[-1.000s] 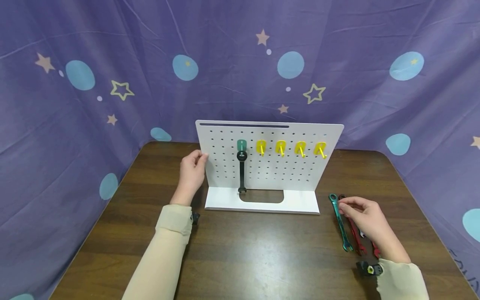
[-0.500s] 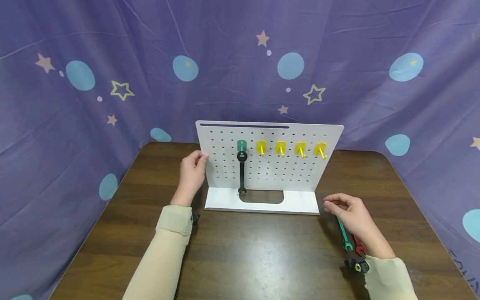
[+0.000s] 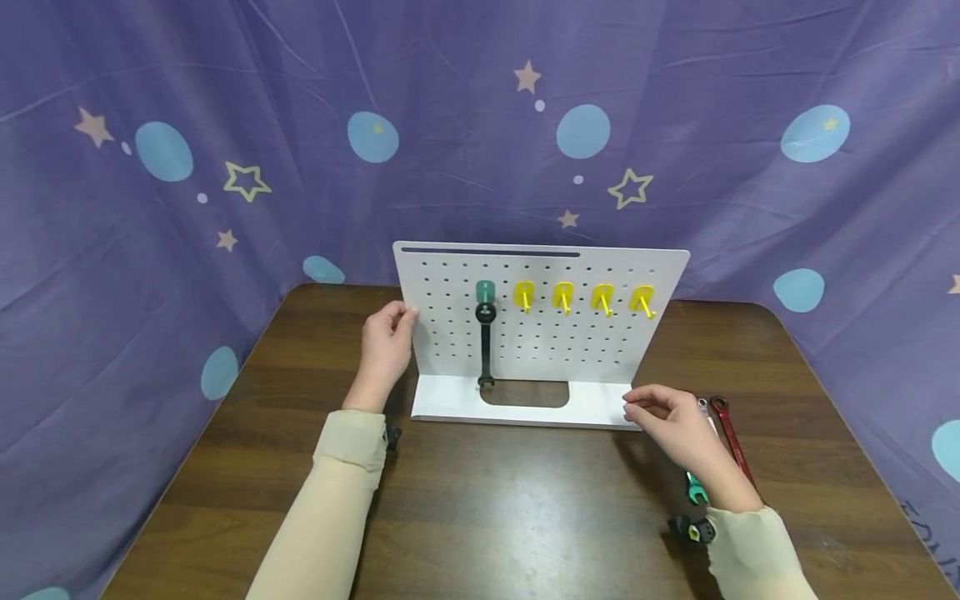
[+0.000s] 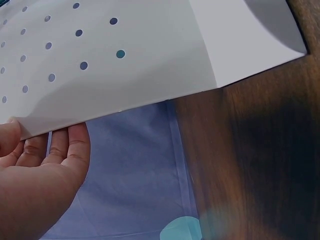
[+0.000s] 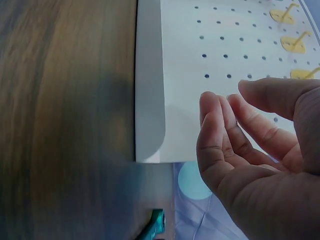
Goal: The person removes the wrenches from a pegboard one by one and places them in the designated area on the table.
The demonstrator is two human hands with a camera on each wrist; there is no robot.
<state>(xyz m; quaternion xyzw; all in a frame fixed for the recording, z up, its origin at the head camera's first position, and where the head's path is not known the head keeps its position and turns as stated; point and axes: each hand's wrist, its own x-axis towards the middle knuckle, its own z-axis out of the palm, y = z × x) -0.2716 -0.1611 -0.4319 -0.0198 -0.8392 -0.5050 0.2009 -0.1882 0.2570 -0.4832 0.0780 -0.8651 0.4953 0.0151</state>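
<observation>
My left hand (image 3: 384, 346) pinches the left edge of a white pegboard (image 3: 450, 333), thumb in front and fingers behind, as the left wrist view shows. Near the board's lower right corner hovers my right hand (image 3: 675, 423), its fingers loosely bent; the right wrist view shows a gap between thumb and fingertips with nothing in it. A black wrench (image 3: 485, 350) hangs by its ring end from the green hook (image 3: 485, 292). Beside and partly behind the right hand lie a green wrench (image 3: 697, 492), a red wrench (image 3: 733, 433) and a silver wrench (image 3: 703, 406).
Several yellow hooks, one of them a yellow hook (image 3: 523, 295), line the board to the right of the green one. The board's base stands on a brown wooden table (image 3: 487, 508). A purple curtain (image 3: 465, 150) with stars and blue spots closes off the back and sides.
My right hand has moved left from over the wrenches to the pegboard's lower right corner, uncovering the red and silver wrenches. The left hand stays on the board's edge.
</observation>
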